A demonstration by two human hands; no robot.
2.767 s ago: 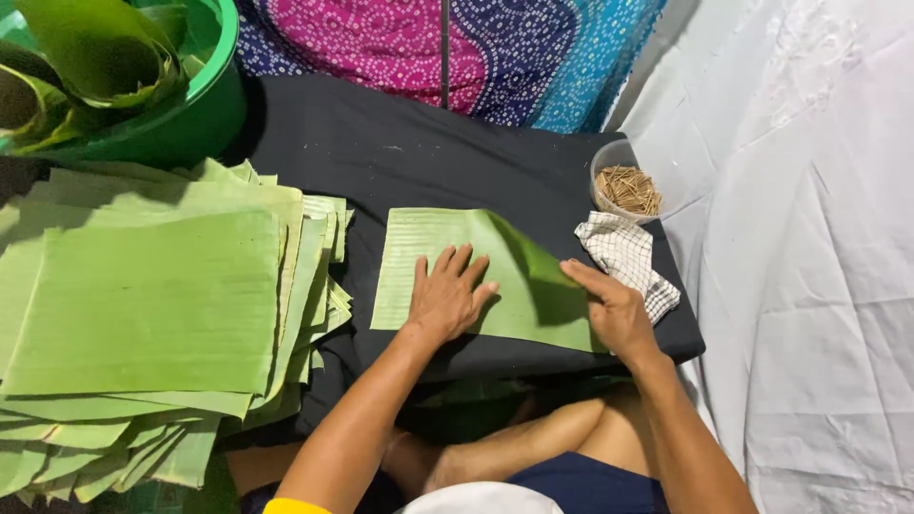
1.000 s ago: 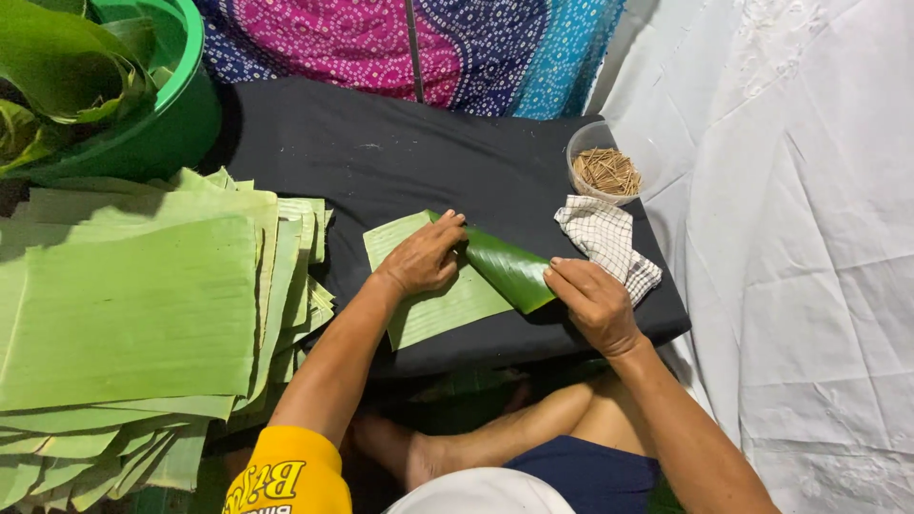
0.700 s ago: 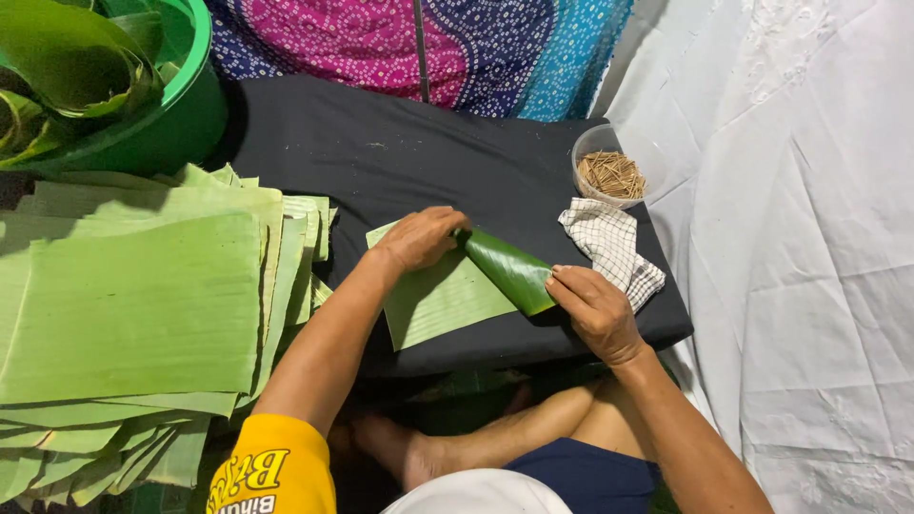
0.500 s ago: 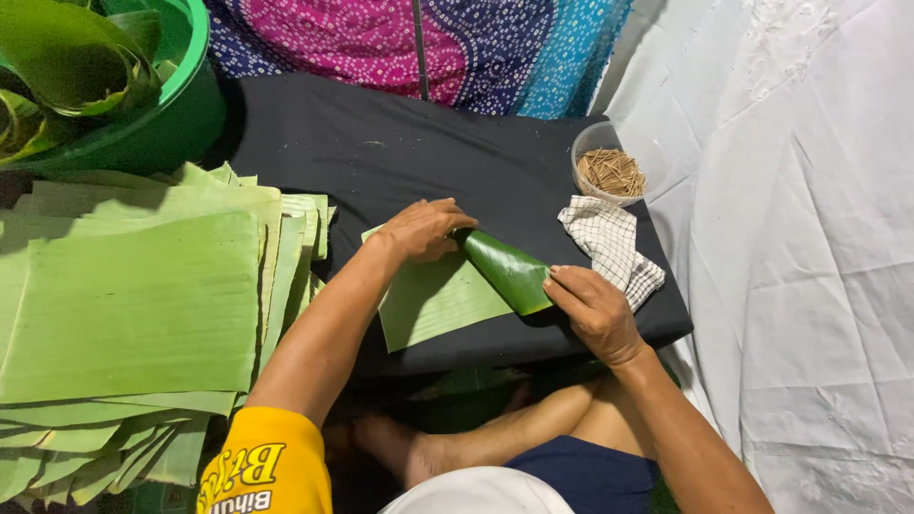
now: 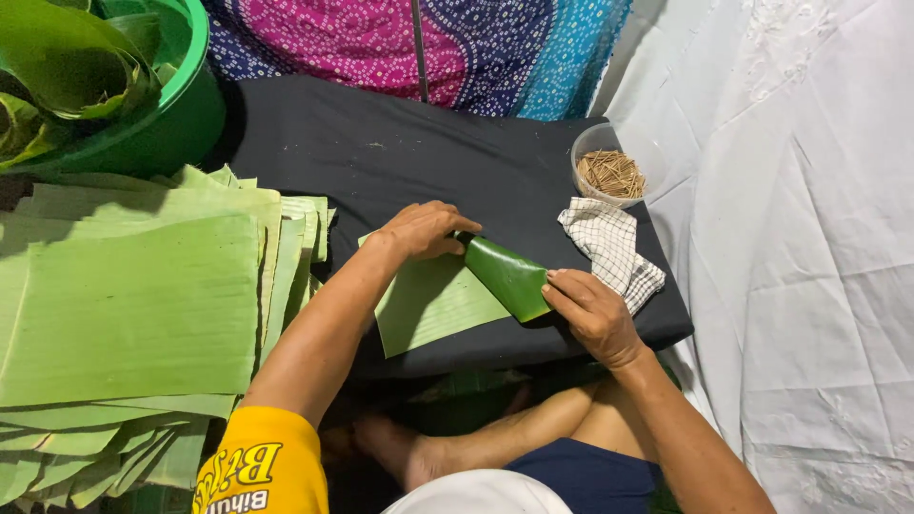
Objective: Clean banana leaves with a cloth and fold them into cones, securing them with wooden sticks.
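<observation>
Both hands (image 5: 428,228) (image 5: 590,314) on rolled leaf (image 5: 509,276)

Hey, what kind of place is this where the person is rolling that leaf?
Probably a home or small food-prep spot worked at floor level: a stack of cut banana leaves, a green tub holding rolled leaves, and a black cloth-covered surface with a bowl of small sticks.

flat banana leaf (image 5: 447,295) now half rolled into cone, hands (image 5: 428,228) moved to its ends
</observation>
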